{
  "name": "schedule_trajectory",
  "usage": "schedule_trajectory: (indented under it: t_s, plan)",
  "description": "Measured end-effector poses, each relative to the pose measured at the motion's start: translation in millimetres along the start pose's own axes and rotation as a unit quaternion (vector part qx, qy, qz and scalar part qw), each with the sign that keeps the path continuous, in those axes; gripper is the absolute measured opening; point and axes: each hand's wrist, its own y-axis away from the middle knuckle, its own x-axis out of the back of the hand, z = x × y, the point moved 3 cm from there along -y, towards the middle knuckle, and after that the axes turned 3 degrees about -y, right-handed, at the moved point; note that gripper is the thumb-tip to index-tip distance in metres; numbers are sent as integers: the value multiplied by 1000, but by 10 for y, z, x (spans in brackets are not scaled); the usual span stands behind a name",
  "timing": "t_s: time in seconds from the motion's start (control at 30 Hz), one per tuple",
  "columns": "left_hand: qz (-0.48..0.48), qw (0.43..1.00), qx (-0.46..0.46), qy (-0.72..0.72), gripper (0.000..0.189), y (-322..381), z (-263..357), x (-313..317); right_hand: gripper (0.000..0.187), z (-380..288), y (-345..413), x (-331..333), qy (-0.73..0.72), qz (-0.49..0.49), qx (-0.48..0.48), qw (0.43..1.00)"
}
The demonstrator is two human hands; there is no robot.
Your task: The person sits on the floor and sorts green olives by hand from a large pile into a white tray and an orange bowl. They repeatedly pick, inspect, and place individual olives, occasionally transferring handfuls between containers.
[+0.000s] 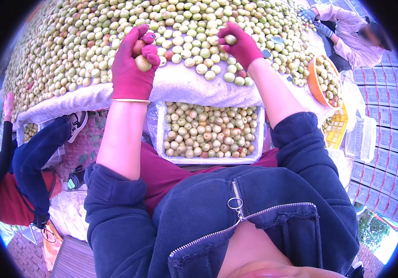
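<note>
My left hand (134, 66), in a dark pink glove, is turned palm up above the near edge of the fruit heap. It holds a reddish round fruit (138, 48) and a pale one (143, 63) between curled fingers and palm. My right hand (239, 45), gloved alike, is over the heap with a pale green fruit (230, 39) held at its fingers. Small round green fruits (185, 34), some reddish, cover the cloth-lined surface (192, 83). Below its edge, in front of my lap, a white lined crate (213, 160) holds many yellowish and brownish fruits.
At the upper right a person (348, 38) in gloves reaches to the heap, near an orange basket (317, 83) of fruit. A yellow crate (336, 128) and stacked boxes (380, 104) stand at the right. Another person (35, 163) sits at the left.
</note>
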Motion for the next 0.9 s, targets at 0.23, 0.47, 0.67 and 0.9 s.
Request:
schedule_trajectory:
  t_s: [0.23,0.47,0.67,0.9]
  plan:
    - [19,1000,-16,-10,30,-21,-16,10,16,141,-301,-553,559,-138,178,798]
    - [-13,999,7,36,26,-47,34,4,20,199,-279,-680,727,-157,122,657]
    - [-36,997,-12,62,24,-33,193,20,20,222,-284,-927,642,-167,197,722]
    - [-53,995,-5,84,25,-16,266,48,23,380,-445,-1244,651,-211,30,729]
